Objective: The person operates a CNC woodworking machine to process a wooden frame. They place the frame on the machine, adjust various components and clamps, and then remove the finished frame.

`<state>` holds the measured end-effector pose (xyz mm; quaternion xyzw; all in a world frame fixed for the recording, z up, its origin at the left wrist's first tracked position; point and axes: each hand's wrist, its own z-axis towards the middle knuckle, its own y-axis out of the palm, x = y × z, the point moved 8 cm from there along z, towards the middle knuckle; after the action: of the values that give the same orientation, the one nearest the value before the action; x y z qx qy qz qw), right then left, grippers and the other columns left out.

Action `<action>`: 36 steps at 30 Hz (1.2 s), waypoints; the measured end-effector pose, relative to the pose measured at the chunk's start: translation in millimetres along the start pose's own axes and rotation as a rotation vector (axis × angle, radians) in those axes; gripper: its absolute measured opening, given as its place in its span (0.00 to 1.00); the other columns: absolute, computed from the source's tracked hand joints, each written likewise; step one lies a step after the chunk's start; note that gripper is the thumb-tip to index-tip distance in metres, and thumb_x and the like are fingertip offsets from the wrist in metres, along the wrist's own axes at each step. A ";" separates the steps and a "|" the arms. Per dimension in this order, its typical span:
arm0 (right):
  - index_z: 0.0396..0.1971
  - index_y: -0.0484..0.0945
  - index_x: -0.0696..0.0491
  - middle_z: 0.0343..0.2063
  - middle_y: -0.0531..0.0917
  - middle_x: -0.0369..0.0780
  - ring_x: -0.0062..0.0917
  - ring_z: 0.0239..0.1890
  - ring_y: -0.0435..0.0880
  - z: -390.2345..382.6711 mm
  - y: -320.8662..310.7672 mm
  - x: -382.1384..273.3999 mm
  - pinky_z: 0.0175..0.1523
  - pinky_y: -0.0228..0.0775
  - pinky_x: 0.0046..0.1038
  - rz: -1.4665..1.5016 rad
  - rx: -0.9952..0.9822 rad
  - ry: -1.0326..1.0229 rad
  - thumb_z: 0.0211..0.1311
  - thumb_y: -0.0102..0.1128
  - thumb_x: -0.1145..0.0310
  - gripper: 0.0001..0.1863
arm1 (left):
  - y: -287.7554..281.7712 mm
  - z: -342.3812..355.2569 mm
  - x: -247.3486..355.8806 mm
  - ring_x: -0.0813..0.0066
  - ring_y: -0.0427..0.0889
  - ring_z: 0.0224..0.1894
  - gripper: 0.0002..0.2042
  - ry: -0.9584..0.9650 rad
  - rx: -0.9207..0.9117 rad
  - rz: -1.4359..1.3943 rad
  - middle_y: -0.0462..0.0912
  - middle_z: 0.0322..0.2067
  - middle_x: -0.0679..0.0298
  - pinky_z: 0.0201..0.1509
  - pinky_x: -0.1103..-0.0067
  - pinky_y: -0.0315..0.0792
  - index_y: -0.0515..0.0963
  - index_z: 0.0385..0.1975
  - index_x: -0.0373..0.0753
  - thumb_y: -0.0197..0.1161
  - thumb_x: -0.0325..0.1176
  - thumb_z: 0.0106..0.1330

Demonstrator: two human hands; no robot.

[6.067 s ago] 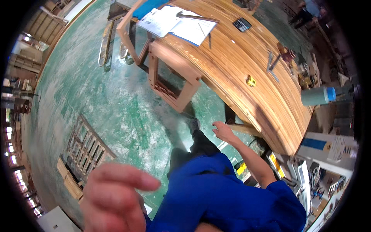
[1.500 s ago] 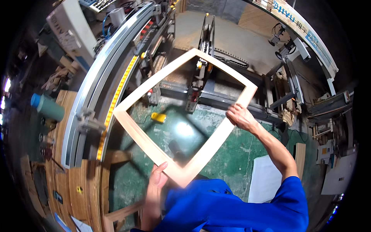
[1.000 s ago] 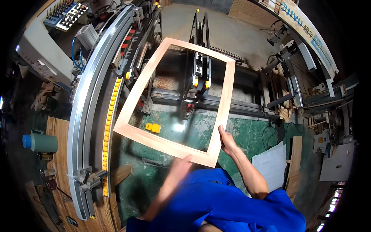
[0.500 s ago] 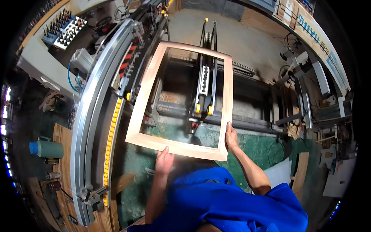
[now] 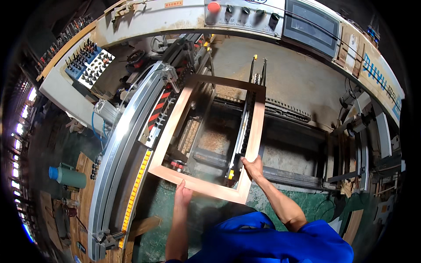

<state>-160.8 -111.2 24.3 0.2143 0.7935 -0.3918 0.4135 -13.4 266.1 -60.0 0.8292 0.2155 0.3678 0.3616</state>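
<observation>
I hold a light wooden rectangular frame (image 5: 173, 135) over the rails and carriages of a machine. My left hand (image 5: 183, 195) is closed on the frame's near bar, toward its left end, thumb on top. My right hand (image 5: 254, 168) grips the right bar near its lower end. The frame's far part lies in shadow. Under its opening run black and silver rails (image 5: 234, 153) with yellow rollers. Just left of the frame is a long aluminium beam (image 5: 114, 166) with a strip of yellow rollers (image 5: 133, 199) along its inner side.
A white machine gantry crosses the far side, with a screen (image 5: 310, 28) and red button (image 5: 213, 7). A rack of bits (image 5: 90, 63) stands at upper left. A green flask (image 5: 70, 177) sits on a wooden bench (image 5: 79, 219) at left. Loose boards (image 5: 353, 225) stand at lower right.
Since the earliest view I have turned from the bench and hold the frame. It has shifted from above the green floor farther over the machine's rails and straightened; the control panel has come into view.
</observation>
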 end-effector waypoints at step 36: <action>0.50 0.67 0.72 0.41 0.83 0.61 0.45 0.44 0.86 16.6 65.6 -33.6 0.50 0.78 0.39 -0.033 0.096 -0.034 0.52 0.75 0.49 0.42 | -0.4 46.6 -10.8 0.55 0.67 0.69 0.28 0.002 0.019 0.107 0.66 0.67 0.52 0.74 0.56 0.60 0.58 0.70 0.34 0.50 0.47 0.79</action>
<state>-90.1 -85.5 17.0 0.2143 0.7701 -0.4397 0.4096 15.4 239.0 -87.0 0.8426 0.1747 0.3853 0.3332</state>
